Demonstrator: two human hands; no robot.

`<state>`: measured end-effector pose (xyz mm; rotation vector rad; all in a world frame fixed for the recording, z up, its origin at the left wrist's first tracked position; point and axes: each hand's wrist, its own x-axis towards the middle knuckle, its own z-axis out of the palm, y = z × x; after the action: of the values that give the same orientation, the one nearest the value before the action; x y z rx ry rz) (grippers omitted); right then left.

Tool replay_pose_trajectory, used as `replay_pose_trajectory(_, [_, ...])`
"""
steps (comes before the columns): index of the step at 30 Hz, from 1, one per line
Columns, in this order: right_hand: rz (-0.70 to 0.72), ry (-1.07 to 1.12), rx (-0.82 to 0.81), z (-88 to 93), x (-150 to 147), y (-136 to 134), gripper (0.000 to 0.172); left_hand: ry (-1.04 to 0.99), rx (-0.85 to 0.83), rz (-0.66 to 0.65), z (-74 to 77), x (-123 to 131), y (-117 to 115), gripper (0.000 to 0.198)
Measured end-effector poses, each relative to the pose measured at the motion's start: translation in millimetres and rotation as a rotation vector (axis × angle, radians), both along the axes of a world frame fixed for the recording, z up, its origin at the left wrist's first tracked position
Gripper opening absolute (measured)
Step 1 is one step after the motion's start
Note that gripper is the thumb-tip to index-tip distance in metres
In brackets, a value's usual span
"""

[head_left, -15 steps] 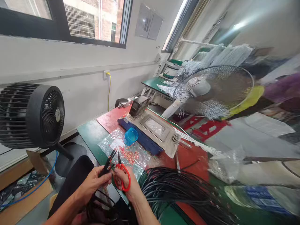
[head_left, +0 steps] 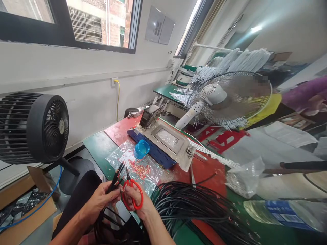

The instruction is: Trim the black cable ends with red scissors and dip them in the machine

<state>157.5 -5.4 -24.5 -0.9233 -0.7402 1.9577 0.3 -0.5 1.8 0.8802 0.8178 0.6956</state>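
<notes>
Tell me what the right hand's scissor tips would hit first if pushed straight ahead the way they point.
Probably the clear plastic bag strewn with red bits, just beyond the scissors in the right hand; the blue cup lies further along. Depth is uncertain.

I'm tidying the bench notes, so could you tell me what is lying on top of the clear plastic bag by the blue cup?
On the clear plastic bag lies a scatter of small red bits, with the blue cup at its far edge. The bag's contents cannot be made out.
</notes>
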Motion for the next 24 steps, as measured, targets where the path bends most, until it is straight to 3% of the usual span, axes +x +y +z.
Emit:
replay_pose_trajectory(6, [-0.049, -0.037, -0.028, 4.0, -3, 1, 0.047, 0.094, 0.053, -0.007, 1.4, 3, 0, 0.033])
replay_pose_trajectory(15, [-0.176, -0.303, 0.202, -0.7, -4, 2, 0.044, 0.344, 0.153, 0.137, -4.2, 2, 2, 0.035])
replay_pose_trajectory(21, [-0.265, -0.447, 0.188, -8.1, -4, 1, 0.043, 0.29, 0.199, 0.085, -0.8, 3, 2, 0.032])
replay_pose_trajectory(24, [-0.347, -0.682, 0.392, -1.8, -3, -1, 0.035, 0.224, 0.098, 0.142, 0.6, 3, 2, 0.035])
